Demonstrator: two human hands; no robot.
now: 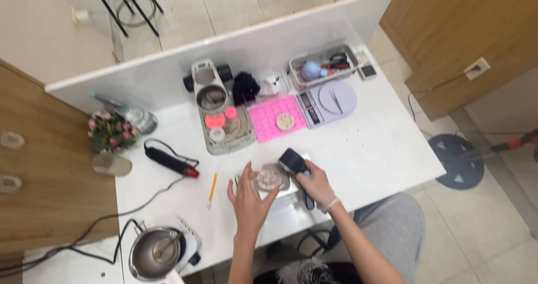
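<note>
Shallow grey dish (273, 178) with a pale, speckled pinkish filling, near the front edge of the white table (381, 149), between both hands. Left hand (246, 201) just left of the dish, fingers spread wide, fingertips touching its rim, nothing gripped. Right hand (316, 184) just right of the dish, curled tight around a dark handheld tool (295, 166) with a blocky black head tilted over the dish; handle running down past the palm.

Behind the dish: pink square silicone mould (269, 118), gridded, matte, with a round cream disc (285, 121) lying in it. Right of the mould: flat lilac scale (328, 102) with a round platter, thin metal tweezers (336, 100) lying across it. Behind the scale: clear plastic tray (324, 65) of small tools and a blue ball. Left of the mould: grey woven basket (227, 132) with pink and white round pots; behind it a white appliance with a round metal opening (208, 90).

Left of the dish: yellow pencil (212, 188), lying nearly upright in the view. Farther left: black heat gun with a red nozzle (171, 162), cable trailing off the table. Beyond that: small bunch of pink flowers (109, 130) and a clear glass (112, 164). Front left of the dish: round steel pot (154, 254) on a small hot plate, stick resting inside.

White partition panel (224, 48) along the far edge of the table. Path between dish and mould unobstructed.
</note>
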